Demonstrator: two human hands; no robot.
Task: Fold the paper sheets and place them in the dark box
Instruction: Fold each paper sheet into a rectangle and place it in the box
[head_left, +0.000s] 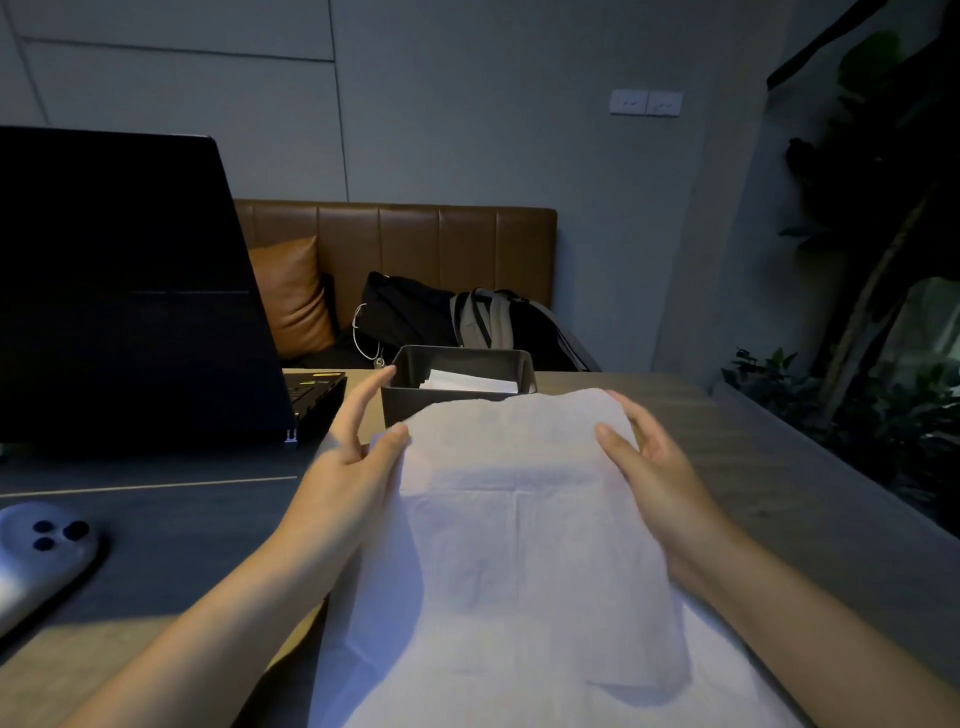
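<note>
Head view: a paper sheet is pinched at its far edge by the left hand and right hand, lifted near the surface's near edge. Folding seems underway; next, edges must be aligned before the dark box is reached.

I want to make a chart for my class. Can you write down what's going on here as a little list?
left hand: holds the paper's left edge, fingers straight
right hand: holds the right edge
paper: white, creased, lifted at its far end
box: dark, just beyond the paper, folded white paper already inside
laptop: open, to the left
table: under everything
</note>
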